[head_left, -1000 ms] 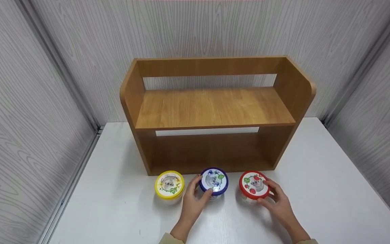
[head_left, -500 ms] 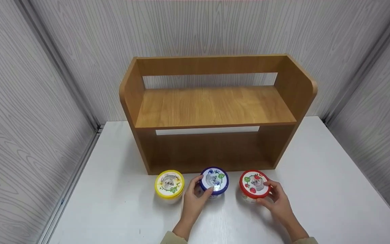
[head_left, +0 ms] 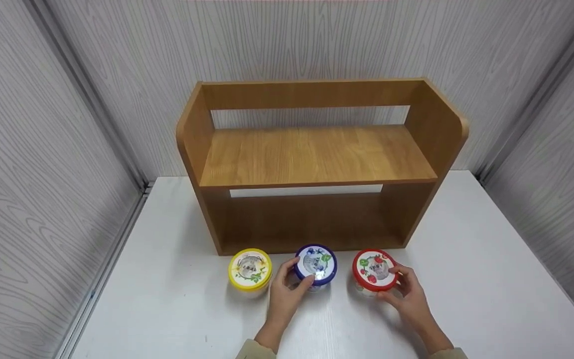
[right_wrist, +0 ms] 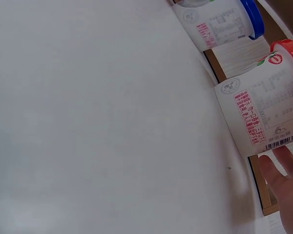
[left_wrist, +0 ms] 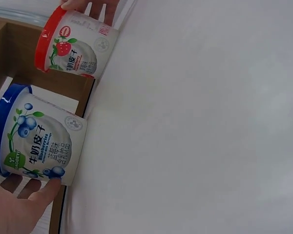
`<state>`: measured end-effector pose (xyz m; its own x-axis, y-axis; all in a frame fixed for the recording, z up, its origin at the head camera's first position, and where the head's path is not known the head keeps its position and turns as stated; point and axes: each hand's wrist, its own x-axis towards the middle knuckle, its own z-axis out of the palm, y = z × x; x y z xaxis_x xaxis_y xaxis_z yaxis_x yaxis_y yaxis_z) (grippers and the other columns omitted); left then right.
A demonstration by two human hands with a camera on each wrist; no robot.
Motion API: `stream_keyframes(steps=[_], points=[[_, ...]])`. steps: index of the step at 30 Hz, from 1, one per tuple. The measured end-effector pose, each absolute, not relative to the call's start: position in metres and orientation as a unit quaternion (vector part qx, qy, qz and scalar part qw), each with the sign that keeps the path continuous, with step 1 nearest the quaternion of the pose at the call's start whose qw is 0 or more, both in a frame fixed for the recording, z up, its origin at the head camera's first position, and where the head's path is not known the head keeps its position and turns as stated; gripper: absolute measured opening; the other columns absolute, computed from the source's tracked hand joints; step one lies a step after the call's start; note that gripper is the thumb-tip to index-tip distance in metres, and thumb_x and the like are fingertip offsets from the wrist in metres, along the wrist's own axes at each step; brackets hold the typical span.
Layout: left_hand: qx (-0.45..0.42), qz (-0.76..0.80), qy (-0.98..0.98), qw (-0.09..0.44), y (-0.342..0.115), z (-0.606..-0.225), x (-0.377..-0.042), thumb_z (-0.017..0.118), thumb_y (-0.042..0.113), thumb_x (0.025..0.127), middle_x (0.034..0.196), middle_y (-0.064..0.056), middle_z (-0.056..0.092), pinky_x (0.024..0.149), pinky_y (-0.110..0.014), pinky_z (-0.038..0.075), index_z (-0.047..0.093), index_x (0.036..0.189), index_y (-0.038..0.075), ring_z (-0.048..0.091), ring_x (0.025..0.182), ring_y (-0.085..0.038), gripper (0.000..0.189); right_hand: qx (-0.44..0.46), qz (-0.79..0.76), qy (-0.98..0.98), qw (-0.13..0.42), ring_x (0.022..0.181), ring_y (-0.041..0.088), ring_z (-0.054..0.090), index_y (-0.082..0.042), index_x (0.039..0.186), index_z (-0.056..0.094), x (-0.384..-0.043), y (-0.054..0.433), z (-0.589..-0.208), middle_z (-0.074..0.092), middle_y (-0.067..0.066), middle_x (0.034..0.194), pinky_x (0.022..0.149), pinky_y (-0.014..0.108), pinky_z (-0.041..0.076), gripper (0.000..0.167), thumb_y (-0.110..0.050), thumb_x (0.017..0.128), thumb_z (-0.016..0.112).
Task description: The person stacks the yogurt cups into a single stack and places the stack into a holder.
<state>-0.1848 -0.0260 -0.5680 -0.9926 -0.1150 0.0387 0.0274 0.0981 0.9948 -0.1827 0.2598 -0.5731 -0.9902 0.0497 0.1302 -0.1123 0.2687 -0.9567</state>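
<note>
Blue-lidded round white tub (head_left: 317, 264), its lid printed with blueberries and green leaves, stood upright on a white table (head_left: 476, 279), just in front of a two-tier light-brown wooden shelf unit (head_left: 317, 154). It was the middle one of three tubs set in a row along the front of the unit. The person's left hand (head_left: 283, 299) held it from the left and near sides, thumb and fingers narrowed against the lid and upper wall. In the left wrist view its printed side showed blueberries and dark lettering, with fingers beneath and beside it.

To its right stood a red-lidded round white tub (head_left: 374, 268), the lid decorated with strawberries and leaves. The person's right hand (head_left: 410, 301) gripped this one from the right, the thumb at the near edge and a finger at the lid's right side. The right wrist view showed its side wall with small red print and a black barcode (right_wrist: 282, 142) near the fingers.

A yellow-lidded round white tub (head_left: 250, 269), with pale flowers and green leaves on top, stood to the left of the left hand.

Pale sleeves (head_left: 256, 350) showed at both wrists. Grey wood-grain panels (head_left: 317, 40) rose behind the shelf unit and on both sides of the table.
</note>
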Motion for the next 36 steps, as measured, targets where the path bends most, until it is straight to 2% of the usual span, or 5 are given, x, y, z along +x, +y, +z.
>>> stream_keyframes(steps=[8, 14, 22, 30, 36], points=[[0.004, -0.681, -0.730, 0.058, -0.027, -0.570, -0.185, 0.073, 0.039, 0.078, 0.131, -0.003, 0.050, 0.093, -0.035, 0.046, 0.051, 0.127, 0.021, 0.046, 0.123, -0.024, 0.057, 0.025, 0.636, -0.767, 0.083, 0.117, 0.014, 0.044, -0.001, 0.121, 0.042, -0.181, 0.258, -0.573, 0.041, 0.009, 0.133, 0.089, 0.015, 0.044, 0.062, -0.002, 0.071, 0.078], [0.010, -0.680, -0.730, 0.059, -0.027, -0.569, -0.186, 0.074, 0.041, 0.076, 0.130, 0.001, 0.051, 0.093, -0.032, 0.046, 0.052, 0.127, 0.024, 0.046, 0.123, -0.020, 0.058, 0.028, 0.641, -0.761, 0.091, 0.116, 0.009, 0.045, 0.003, 0.119, 0.043, -0.181, 0.256, -0.566, 0.045, 0.012, 0.129, 0.089, 0.019, 0.045, 0.056, 0.003, 0.073, 0.075], [0.016, -0.677, -0.733, 0.063, -0.027, -0.569, -0.185, 0.075, 0.042, 0.075, 0.129, 0.003, 0.052, 0.095, -0.033, 0.044, 0.052, 0.126, 0.025, 0.046, 0.122, -0.018, 0.058, 0.030, 0.630, -0.773, 0.067, 0.117, 0.014, 0.042, 0.000, 0.122, 0.039, -0.183, 0.254, -0.564, 0.042, 0.008, 0.129, 0.091, 0.016, 0.043, 0.062, -0.003, 0.074, 0.077], [0.025, -0.679, -0.731, 0.060, -0.027, -0.569, -0.185, 0.075, 0.042, 0.075, 0.131, 0.001, 0.051, 0.094, -0.034, 0.045, 0.052, 0.126, 0.026, 0.046, 0.123, -0.021, 0.058, 0.035, 0.622, -0.779, 0.067, 0.121, 0.027, 0.041, -0.005, 0.121, 0.038, -0.189, 0.256, -0.573, 0.038, 0.009, 0.135, 0.091, 0.016, 0.042, 0.066, -0.012, 0.071, 0.080], [0.012, -0.680, -0.730, 0.067, -0.027, -0.570, -0.185, 0.074, 0.040, 0.077, 0.131, -0.002, 0.051, 0.092, -0.035, 0.047, 0.052, 0.127, 0.023, 0.047, 0.121, -0.024, 0.057, 0.043, 0.627, -0.773, 0.082, 0.117, 0.024, 0.044, -0.001, 0.120, 0.039, -0.188, 0.256, -0.572, 0.040, 0.010, 0.133, 0.091, 0.017, 0.043, 0.066, -0.005, 0.069, 0.080]])
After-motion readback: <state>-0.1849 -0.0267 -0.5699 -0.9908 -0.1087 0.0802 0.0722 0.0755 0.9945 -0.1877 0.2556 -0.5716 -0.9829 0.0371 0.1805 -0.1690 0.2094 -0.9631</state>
